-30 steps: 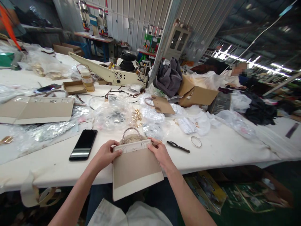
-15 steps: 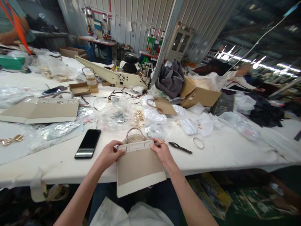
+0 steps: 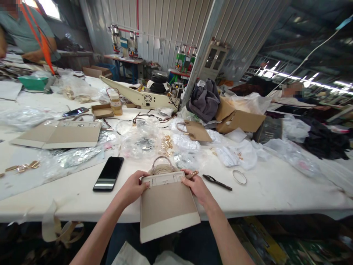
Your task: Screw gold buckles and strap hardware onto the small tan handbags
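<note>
From where I stand, a stiff beige bag panel (image 3: 169, 206) slants over the near edge of the white-covered table (image 3: 264, 195), its lower part above the person's lap. It is a flat, nearly square piece, matte tan in the middle with smooth cream bands top and bottom; small slots and marks dot the upper band. Beyond its top edge rises a slim, rounded handle (image 3: 162, 158), arched over some pale, wrinkled material (image 3: 158, 169).

The left hand (image 3: 137, 187) pinches the top left corner, thumb flat on the face, fingers curled behind. The right hand (image 3: 197, 185) grips the opposite corner the same way, its fingers closed up to the panel's thickness; beside them pokes a thin piece (image 3: 193, 174) with a coppery gleam, which I can't identify.

A glossy black smartphone (image 3: 108, 174) lies to the left. To the right are a slender black pen-like tool (image 3: 217, 182) and a thin, pale hoop (image 3: 239, 177). Farther back, shiny gold-coloured fittings (image 3: 167, 141) are heaped beside crinkled clear plastic (image 3: 139, 143), and a wider beige panel with a fold line (image 3: 73, 134) rests on silvery, crumpled wrapping (image 3: 78, 156).
</note>
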`<state>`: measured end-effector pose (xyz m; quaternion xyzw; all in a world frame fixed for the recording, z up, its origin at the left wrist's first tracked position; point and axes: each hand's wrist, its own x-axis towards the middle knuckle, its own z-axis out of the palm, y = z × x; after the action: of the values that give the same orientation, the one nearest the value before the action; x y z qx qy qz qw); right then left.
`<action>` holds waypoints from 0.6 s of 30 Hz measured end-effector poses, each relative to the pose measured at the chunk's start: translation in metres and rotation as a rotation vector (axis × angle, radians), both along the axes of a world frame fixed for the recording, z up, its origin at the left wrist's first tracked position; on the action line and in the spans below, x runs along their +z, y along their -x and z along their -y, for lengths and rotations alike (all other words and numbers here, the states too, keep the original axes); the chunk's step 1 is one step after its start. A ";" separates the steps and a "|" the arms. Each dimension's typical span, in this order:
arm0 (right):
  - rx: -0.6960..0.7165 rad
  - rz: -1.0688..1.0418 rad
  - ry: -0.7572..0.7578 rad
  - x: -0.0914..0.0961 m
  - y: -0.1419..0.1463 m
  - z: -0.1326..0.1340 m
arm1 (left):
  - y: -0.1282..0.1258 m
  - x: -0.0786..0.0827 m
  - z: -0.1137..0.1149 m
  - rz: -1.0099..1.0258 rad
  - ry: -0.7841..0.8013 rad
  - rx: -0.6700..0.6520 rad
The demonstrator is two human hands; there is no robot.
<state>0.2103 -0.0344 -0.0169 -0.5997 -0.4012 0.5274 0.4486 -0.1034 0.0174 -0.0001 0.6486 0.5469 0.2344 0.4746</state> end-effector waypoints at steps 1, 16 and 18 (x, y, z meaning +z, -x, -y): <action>-0.009 0.019 -0.017 -0.001 -0.001 -0.001 | -0.001 0.000 -0.001 -0.020 -0.005 -0.002; -0.078 0.192 -0.162 -0.007 0.002 0.002 | -0.008 0.006 -0.004 -0.156 -0.013 -0.019; -0.071 0.146 -0.145 -0.006 0.003 0.001 | -0.008 0.010 -0.005 -0.160 0.000 -0.034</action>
<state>0.2072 -0.0359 -0.0233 -0.6165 -0.4483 0.4356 0.4788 -0.0950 0.0223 0.0102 0.6746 0.5719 0.1737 0.4332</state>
